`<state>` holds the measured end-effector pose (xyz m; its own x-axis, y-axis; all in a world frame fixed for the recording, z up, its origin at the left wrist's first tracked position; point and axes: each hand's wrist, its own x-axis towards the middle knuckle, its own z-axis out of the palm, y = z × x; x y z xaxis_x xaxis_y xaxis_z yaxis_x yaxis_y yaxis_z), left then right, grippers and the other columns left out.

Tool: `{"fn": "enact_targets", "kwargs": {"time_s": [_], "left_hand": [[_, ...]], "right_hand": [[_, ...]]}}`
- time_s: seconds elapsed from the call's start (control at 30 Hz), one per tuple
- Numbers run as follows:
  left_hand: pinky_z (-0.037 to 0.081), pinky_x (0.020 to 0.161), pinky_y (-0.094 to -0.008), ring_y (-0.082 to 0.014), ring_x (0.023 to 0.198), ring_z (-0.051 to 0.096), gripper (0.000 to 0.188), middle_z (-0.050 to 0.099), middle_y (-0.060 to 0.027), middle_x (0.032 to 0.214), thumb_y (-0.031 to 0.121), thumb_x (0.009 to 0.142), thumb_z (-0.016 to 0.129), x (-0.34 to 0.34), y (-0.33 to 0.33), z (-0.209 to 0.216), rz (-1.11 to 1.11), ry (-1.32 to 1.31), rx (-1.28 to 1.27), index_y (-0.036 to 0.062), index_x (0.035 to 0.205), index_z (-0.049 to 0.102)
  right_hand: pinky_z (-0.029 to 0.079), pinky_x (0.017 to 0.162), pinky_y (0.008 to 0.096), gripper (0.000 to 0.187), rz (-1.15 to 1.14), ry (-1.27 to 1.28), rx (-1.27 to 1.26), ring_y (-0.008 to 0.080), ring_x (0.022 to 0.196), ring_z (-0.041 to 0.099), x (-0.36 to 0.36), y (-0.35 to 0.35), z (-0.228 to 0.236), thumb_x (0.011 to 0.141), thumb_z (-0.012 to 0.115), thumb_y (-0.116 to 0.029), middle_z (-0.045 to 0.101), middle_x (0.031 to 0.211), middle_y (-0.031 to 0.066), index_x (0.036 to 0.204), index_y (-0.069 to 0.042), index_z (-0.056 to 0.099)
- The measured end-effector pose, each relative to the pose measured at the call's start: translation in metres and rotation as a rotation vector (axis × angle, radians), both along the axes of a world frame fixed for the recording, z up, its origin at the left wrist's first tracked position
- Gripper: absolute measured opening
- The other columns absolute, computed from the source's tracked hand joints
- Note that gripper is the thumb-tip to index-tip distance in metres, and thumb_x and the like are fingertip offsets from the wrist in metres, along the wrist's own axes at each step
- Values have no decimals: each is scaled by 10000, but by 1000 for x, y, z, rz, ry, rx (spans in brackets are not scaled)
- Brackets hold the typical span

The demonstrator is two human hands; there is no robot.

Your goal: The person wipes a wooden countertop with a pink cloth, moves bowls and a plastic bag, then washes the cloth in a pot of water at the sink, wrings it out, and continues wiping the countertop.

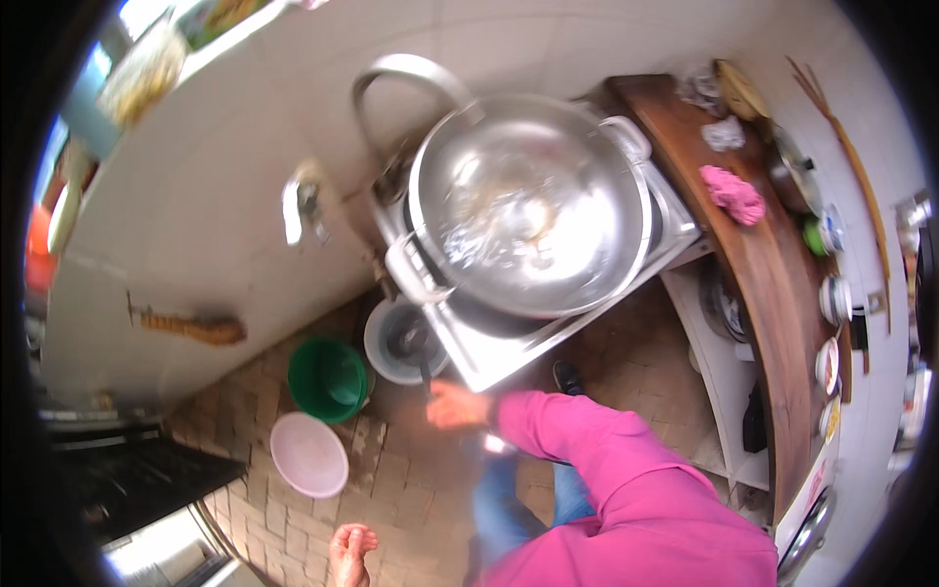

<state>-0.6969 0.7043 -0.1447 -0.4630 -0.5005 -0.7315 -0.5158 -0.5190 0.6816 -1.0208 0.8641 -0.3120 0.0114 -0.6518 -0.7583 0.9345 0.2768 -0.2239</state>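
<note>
My right hand (458,404), at the end of a pink sleeve, is closed around the dark handle (426,377) of a utensil. That handle points into a pale basin (373,350) on the floor by the stove; blur hides the utensil's far end. My left hand (352,554) is low in the picture, its fingers curled in, with nothing visible in them. Beyond my right hand, a large steel wok (597,215) with two looped handles sits on the stove (479,357). A little clear liquid shows shiny ripples in its bottom.
A green bucket (311,382) and a pale pink basin (310,455) stand on the brick floor (391,489). Left of the wok, a tap (301,205) sticks out from the wall. A wooden counter (753,323) along the right bears a pink cloth (732,195) and several bowls.
</note>
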Motion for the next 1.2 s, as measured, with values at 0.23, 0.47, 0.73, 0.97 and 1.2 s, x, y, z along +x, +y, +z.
{"fn": "enact_targets", "kwargs": {"time_s": [0.23, 0.47, 0.73, 0.97, 1.2], "left_hand": [[478, 690, -247, -123, 730, 600, 145, 637, -56, 809, 170, 911, 578, -186, 14, 86, -440, 288, -110, 28, 927, 602], [429, 705, -230, -93, 735, 524, 152, 595, -30, 821, 151, 926, 544, -384, 93, 155, -743, 523, -170, 8, 959, 582], [475, 835, -336, -211, 1050, 544, 453, 521, -126, 1189, 289, 913, 561, -509, 135, 103, -593, 287, -137, 25, 1263, 449], [488, 852, -384, -222, 1118, 499, 526, 448, -101, 1288, 342, 909, 575, -515, 117, 96, -436, 193, -96, 41, 1307, 409], [413, 922, -494, -285, 1284, 353, 700, 306, -126, 1436, 471, 903, 522, -497, 83, 92, -376, 177, -94, 87, 1425, 258]], "right_hand": [[515, 702, 253, 350, 190, 312, -322, 139, 775, 606, -71, 175, 215, 936, 538, -313, 618, 897, 60, 1182, -65, 536], [511, 753, 361, 367, -171, 1711, 699, 231, 838, 628, -289, 382, 294, 843, 609, -272, 644, 941, 89, 1153, -82, 562], [489, 818, 388, 405, 405, 1779, 1177, 257, 988, 614, -400, 429, 262, 788, 601, -187, 633, 1040, 136, 1162, -37, 561], [414, 868, 257, 304, 72, 1121, -94, 97, 944, 538, -401, 330, 400, 883, 508, -132, 620, 1018, 16, 1153, -11, 580], [472, 810, 337, 504, 411, 1402, 37, 199, 917, 580, -368, 170, 343, 862, 601, -234, 563, 1102, 141, 1278, -4, 433]]}}
